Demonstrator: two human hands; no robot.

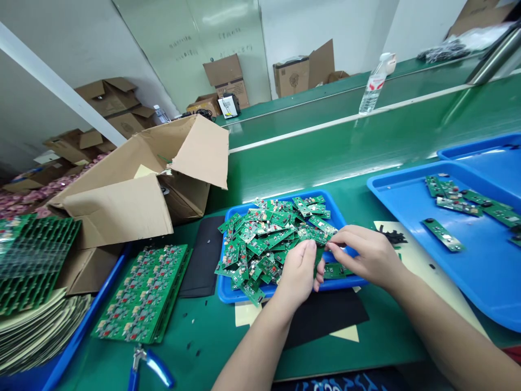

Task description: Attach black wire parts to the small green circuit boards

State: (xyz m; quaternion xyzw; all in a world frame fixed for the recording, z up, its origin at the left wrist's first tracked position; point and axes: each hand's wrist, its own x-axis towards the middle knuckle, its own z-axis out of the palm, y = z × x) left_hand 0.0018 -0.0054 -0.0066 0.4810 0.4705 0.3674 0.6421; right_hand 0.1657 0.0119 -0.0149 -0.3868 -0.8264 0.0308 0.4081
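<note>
Left hand [297, 271]: thumb and fingers closed on a small circuit board [318, 259], held over the near side of the heaped tray.
Right hand [362, 252]: thumb and forefinger narrow, tips at the upper end of that board; whether they grip it, I cannot tell.
Heaped blue tray [345, 283]: a loose pile of small green boards [264, 233], some overhanging its left and near rims.
Wide blue tray [459, 277]: small boards scattered toward its far right part, one lying apart nearer its left side.
Far blue tray [488, 161]: just behind the wide one, cut off by the right picture edge.
Left blue tray [87, 320]: a stack of cream-edged sheets [40, 336] and green panels [40, 260].
Open carton [118, 212]: flaps spread, pale paper inside; a near flap hangs above the panels.
Left side of heap: black sheets [201, 255], then stacked board panels [142, 293], with blue-handled cutters [154, 366] at their near end.
Right gap: green bench top [211, 347] shows between the heaped and wide trays, narrowed by black strips [391, 234].
Beyond: a long green surface [309, 157] runs sideways, edged by a pale rail [301, 132]; a bottle [372, 89] stands near it.
</note>
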